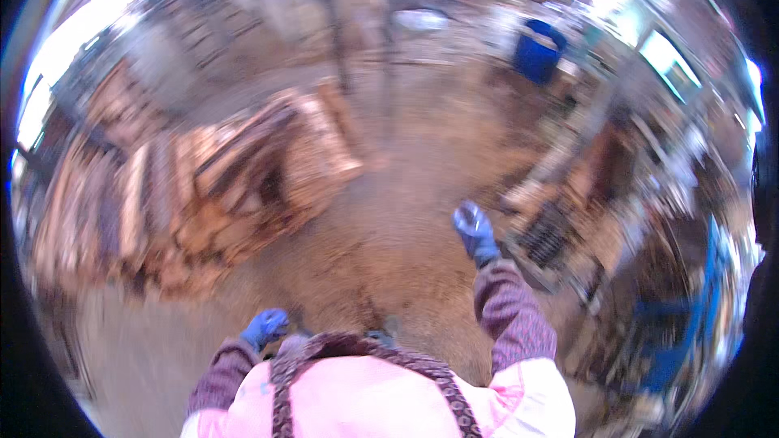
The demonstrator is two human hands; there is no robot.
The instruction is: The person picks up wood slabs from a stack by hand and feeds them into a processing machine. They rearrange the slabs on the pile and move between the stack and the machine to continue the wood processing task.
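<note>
Both hands wore blue gloves and held nothing: left hand (264, 328) curled loosely by the waist, right hand (475, 233) raised, half-open, above the sawdust floor (389, 227); stacked firewood (219, 186) lay well apart, left.

No packages, labels, signs, screens discernible — blurred.

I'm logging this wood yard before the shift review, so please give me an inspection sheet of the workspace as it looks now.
Surface: bare dirt and sawdust floor, heavily blurred by motion.
Job's things: stack of split wood to the person's left; neither hand touches it.
Clutter: dark metal frame with wood pieces near the right hand; details too blurred.
Grips: left hand, blue-gloved, low by the body, seemingly empty; right hand, blue-gloved, raised, grip cannot be told.
Cables: nothing seen.
Surroundings: blue bin at the back; bright openings at the upper corners.
</note>
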